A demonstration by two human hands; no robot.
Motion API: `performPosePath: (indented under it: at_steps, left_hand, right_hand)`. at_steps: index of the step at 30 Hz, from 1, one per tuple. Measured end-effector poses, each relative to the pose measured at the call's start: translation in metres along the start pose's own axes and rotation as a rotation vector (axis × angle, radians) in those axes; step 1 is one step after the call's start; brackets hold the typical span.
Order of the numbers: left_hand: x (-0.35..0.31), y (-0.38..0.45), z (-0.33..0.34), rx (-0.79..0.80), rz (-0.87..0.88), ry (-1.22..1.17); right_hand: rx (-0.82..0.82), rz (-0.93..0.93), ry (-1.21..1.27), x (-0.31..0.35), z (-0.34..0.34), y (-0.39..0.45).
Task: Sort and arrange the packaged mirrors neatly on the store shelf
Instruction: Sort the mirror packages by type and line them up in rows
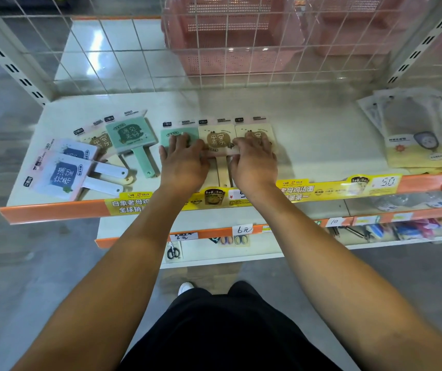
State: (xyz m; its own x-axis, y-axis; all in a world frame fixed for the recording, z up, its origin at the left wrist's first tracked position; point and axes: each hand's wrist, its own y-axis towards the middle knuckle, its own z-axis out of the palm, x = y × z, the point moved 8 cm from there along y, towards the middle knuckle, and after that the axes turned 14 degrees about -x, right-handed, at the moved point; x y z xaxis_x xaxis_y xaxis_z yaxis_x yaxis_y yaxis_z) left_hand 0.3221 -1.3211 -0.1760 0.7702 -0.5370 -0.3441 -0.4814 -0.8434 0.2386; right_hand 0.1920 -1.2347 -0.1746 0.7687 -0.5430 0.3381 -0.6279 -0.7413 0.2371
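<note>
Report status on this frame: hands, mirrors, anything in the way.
Left hand flat on green mirror, right hand flat on cream mirror. Three mirrors rowed; loose pile left unsorted. Nothing blocking.

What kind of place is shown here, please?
Most likely a small retail shop: tiered shelves with an orange price strip, a handwritten price tag, and packaged mirrors laid out for sale.

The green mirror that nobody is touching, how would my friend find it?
Look at the white shelf, left of the two hands. The green mirror lies atop a beige one; its green handle points toward you, while the neighbours nearer the edge are blue with white handles.
</note>
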Motion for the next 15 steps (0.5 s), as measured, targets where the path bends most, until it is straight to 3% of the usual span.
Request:
performPosePath:
  at_steps: [15]
  left_hand:
    - [-0.0026, -0.001, 0.0006, -0.001, -0.017, -0.018]
  right_hand:
    - [0.059, 0.011, -0.012, 0.0034, -0.0009, 0.0041]
